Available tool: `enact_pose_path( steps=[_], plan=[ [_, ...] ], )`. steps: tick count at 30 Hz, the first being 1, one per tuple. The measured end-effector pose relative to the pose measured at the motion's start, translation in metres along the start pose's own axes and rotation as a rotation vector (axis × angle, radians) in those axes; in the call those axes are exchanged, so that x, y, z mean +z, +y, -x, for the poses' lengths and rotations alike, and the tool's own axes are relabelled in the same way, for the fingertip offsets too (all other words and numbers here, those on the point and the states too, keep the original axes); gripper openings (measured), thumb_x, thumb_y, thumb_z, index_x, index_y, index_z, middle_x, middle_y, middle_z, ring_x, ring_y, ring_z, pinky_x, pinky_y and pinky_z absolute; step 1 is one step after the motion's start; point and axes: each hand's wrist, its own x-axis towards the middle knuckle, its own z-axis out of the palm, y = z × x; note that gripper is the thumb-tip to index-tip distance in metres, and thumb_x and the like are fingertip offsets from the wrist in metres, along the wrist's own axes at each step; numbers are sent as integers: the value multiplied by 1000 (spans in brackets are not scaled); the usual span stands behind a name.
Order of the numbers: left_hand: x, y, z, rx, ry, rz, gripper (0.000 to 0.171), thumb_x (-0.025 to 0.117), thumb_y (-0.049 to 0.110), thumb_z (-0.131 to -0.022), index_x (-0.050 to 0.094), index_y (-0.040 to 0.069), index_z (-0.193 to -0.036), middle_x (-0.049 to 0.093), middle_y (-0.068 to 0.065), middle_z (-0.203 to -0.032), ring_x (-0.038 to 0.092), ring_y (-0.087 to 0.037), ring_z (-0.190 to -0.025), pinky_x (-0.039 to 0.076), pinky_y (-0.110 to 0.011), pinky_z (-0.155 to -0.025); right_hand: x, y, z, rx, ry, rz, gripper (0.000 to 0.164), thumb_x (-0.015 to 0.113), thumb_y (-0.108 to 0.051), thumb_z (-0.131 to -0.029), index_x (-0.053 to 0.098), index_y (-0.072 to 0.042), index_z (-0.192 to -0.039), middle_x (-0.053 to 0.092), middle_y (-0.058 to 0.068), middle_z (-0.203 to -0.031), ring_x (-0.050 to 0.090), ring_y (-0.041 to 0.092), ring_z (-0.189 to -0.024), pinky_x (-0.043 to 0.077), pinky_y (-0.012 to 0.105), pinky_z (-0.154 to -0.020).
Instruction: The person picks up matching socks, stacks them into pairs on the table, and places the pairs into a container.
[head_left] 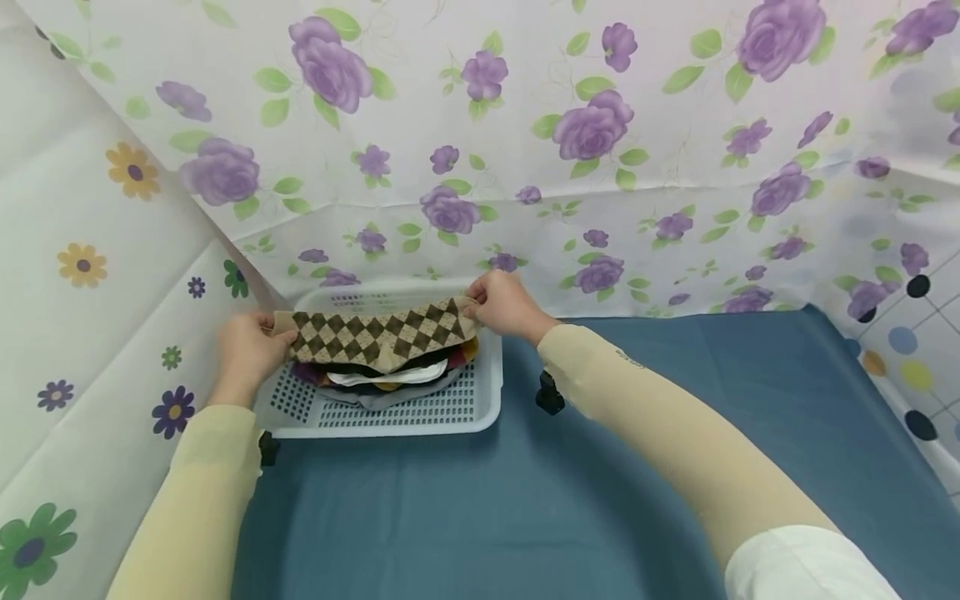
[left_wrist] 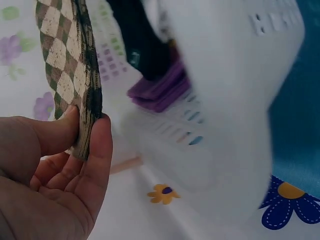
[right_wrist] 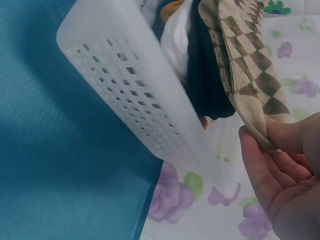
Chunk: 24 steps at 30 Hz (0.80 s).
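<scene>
A pair of beige-and-brown checkered socks (head_left: 375, 335) stretches lengthwise between my two hands above a white plastic basket (head_left: 491, 392). At one end my left hand (head_left: 251, 348) pinches the ribbed cuff between thumb and fingers. My right hand (head_left: 506, 304) pinches the plain beige toe end. In the right wrist view the socks (right_wrist: 255, 65) lie in layers, one against the other. Beneath them in the basket is a pile of folded cloth items: a white one (head_left: 408, 372), a grey one (head_left: 375, 400), black ones and a purple one (left_wrist: 162, 90).
The basket stands on a blue-covered table (head_left: 465, 508), at its back left corner. A floral curtain (head_left: 450, 167) hangs right behind it, and a flower-print sheet (head_left: 135, 275) rises along the left side. Black wrist cameras (head_left: 550, 393) sit under my sleeves.
</scene>
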Motion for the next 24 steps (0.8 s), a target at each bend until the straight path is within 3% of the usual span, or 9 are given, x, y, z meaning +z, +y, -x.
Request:
enact_pose_path(
  steps=[2,4,6,11,14,16,19,21,24],
  plan=[
    [3,-1,-1,3,-21,-3,37,62,23,-90,56,-10,-106,57,-23,-98,55,-32,-86,47,-44,-72,3,2,0,-25,-11,25,13,65,-14,-87,60,-6,-78,48,-2,-72,44,6,-57,40,21,-55],
    [6,-2,-2,3,-45,6,32,64,22,-88,57,-7,-98,59,-19,-90,57,-29,-78,49,-40,-66,5,5,0,-46,-18,53,35,65,-12,-87,41,-9,-62,30,-1,-61,28,9,-49,34,22,-52],
    [8,-2,-2,-13,-60,24,29,67,21,-86,57,-5,-93,59,-17,-85,56,-25,-71,48,-35,-60,8,7,0,-60,-31,71,48,65,-11,-86,23,-12,-63,14,2,-62,15,15,-50,28,24,-51],
    [11,-1,-1,-52,-70,33,36,68,21,-85,58,-8,-104,59,-20,-92,58,-25,-75,50,-31,-61,12,10,-2,-81,-20,96,53,67,-11,-85,20,-15,-62,9,-1,-60,9,14,-52,26,24,-49],
    [12,-1,-1,-59,-67,34,38,68,22,-85,58,-8,-107,59,-20,-94,60,-24,-74,51,-31,-61,13,12,-1,-80,-14,104,49,65,-13,-86,22,-14,-65,13,1,-61,13,15,-52,24,25,-51],
    [13,-2,-1,-63,-58,30,37,69,21,-85,58,-7,-106,59,-20,-94,60,-24,-75,50,-32,-62,14,13,-1,-61,0,96,36,66,-14,-86,38,-13,-63,28,-3,-60,24,9,-51,29,22,-53],
    [14,-2,-1,-75,-30,15,31,69,17,-84,59,-4,-105,59,-18,-94,58,-26,-78,49,-35,-65,14,17,1,-17,17,86,12,66,-20,-86,64,-9,-90,55,-3,-79,47,5,-67,42,21,-62],
    [14,-1,0,-83,-14,6,28,68,14,-82,59,-3,-104,57,-18,-96,55,-29,-82,48,-38,-68,14,19,3,3,29,71,32,68,-25,-85,64,-8,-112,61,-1,-100,55,6,-85,46,23,-71],
    [14,2,3,-87,5,4,27,68,13,-82,59,-1,-103,56,-18,-98,54,-30,-84,47,-39,-69,10,21,7,16,18,21,37,67,-30,-86,63,-8,-114,60,0,-106,55,9,-92,47,25,-72]
  ],
)
